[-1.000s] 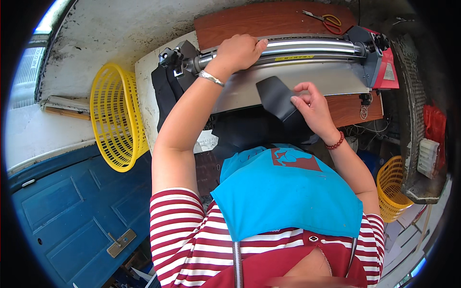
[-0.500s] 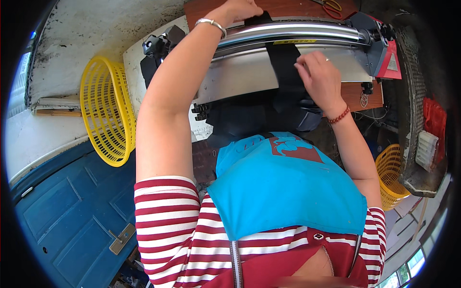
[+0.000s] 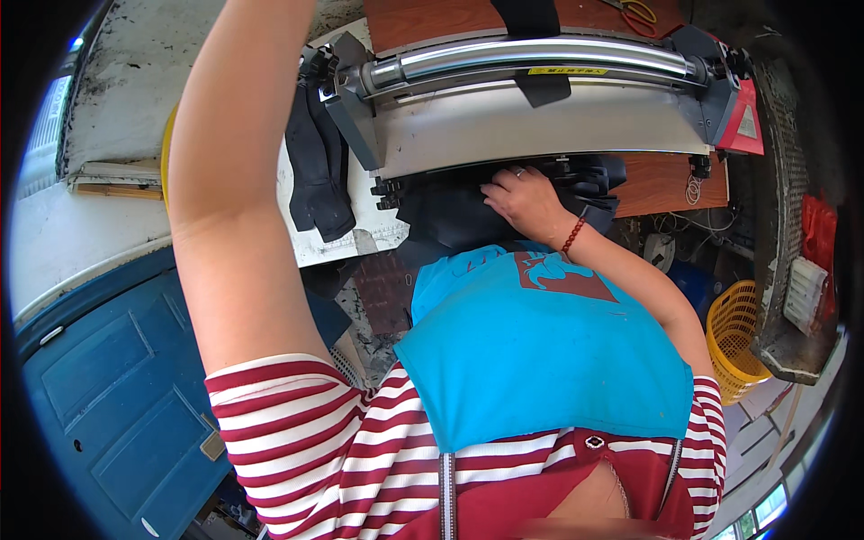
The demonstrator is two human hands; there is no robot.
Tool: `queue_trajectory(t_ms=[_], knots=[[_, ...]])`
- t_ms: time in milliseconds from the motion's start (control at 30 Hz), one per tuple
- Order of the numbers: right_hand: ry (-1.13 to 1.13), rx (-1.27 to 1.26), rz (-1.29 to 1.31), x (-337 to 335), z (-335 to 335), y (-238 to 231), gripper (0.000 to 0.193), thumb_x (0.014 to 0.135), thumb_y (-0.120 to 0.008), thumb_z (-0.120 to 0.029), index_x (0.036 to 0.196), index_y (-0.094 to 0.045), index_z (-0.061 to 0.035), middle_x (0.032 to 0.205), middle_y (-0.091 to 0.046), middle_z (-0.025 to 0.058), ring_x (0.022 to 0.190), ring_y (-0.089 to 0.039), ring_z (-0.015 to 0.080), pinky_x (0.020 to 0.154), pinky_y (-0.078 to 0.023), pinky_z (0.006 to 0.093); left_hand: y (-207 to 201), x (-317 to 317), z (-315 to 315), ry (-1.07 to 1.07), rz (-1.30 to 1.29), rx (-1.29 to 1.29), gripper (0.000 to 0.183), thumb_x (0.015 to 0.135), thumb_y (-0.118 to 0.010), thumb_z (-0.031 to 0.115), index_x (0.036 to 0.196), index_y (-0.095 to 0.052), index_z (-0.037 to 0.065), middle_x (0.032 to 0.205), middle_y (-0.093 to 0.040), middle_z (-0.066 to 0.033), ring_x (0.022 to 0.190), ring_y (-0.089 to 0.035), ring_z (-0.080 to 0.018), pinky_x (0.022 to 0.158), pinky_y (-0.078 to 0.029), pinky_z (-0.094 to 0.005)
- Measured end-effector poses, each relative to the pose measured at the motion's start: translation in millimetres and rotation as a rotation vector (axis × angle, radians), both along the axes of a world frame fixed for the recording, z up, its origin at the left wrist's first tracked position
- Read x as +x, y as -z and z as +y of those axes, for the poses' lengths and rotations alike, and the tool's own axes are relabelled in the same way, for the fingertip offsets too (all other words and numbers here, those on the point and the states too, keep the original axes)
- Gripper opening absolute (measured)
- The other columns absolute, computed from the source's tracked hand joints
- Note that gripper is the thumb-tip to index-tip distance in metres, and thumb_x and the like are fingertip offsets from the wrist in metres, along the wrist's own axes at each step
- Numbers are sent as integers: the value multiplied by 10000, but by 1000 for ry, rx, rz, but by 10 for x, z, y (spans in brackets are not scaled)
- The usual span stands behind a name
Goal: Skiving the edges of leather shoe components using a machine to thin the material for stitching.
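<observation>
Right hand [image 3: 522, 200] rests on black fabric pieces [image 3: 459, 216] — under the roller machine [image 3: 540, 99].

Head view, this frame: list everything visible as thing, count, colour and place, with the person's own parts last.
Roller press machine: one, grey with a shiny metal roller, top centre on the bench.
Black strip: one, fed over the roller, top centre.
Dark pieces: a pile, count unclear, black, under the machine's front edge.
Hanging black pieces: two or so, left of the machine.
Yellow baskets: two, one lower right, one mostly hidden behind the left arm.
Scissors: one, yellow handles, top right.
Blue door panel: one, lower left.
Apron: one, light blue, over a red and white striped shirt.
Left hand: out of frame; arm raised past the top edge.
Right hand: resting on the dark pieces, ring, red bead bracelet.
</observation>
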State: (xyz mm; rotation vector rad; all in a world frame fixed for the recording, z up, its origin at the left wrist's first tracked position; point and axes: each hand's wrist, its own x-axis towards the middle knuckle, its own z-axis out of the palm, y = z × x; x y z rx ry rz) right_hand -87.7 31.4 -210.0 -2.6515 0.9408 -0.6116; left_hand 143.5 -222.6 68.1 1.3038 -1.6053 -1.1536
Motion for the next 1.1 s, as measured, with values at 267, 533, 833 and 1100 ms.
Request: queue_trajectory(t_ms=[267, 533, 833, 1100], knots=[[-105, -59, -163, -60, -41, -276, 154, 844, -753, -227, 943, -714, -116, 909, -648, 35, 890, -645, 237, 760, -522, 375, -564, 336, 74, -243, -57, -357, 325, 969, -506, -22, 1207, -726, 10, 960, -701, -79, 678, -639, -153, 545, -584, -290], [16, 61, 16, 10, 22, -92, 227, 856, -760, -253, 1030, -723, -112, 935, -650, 54, 893, -660, 271, 816, -539, 408, 205, -127, 48, -284, -336, -464, 199, 859, -618, 0, 922, -806, -7, 794, -730, -110, 675, -667, -123, 550, -562, -289], [69, 49, 3, 81, 101, -41, 215, 839, -770, -284, 963, -716, -117, 935, -621, 59, 909, -638, 266, 776, -522, 404, 1756, -239, 299, -91, -508, -271, 187, 857, -608, -34, 903, -789, -34, 1083, -745, -231, 1013, -714, -393, 945, -551, -414], [71, 235, -18, 87, 10, -20, 185, 823, -782, -259, 856, -685, -105, 964, -632, 83, 940, -638, 289, 858, -506, 424, 1575, -284, 419, -110, -529, -92, 185, 906, -612, -2, 900, -794, -34, 1094, -748, -223, 940, -728, -356, 879, -571, -422]])
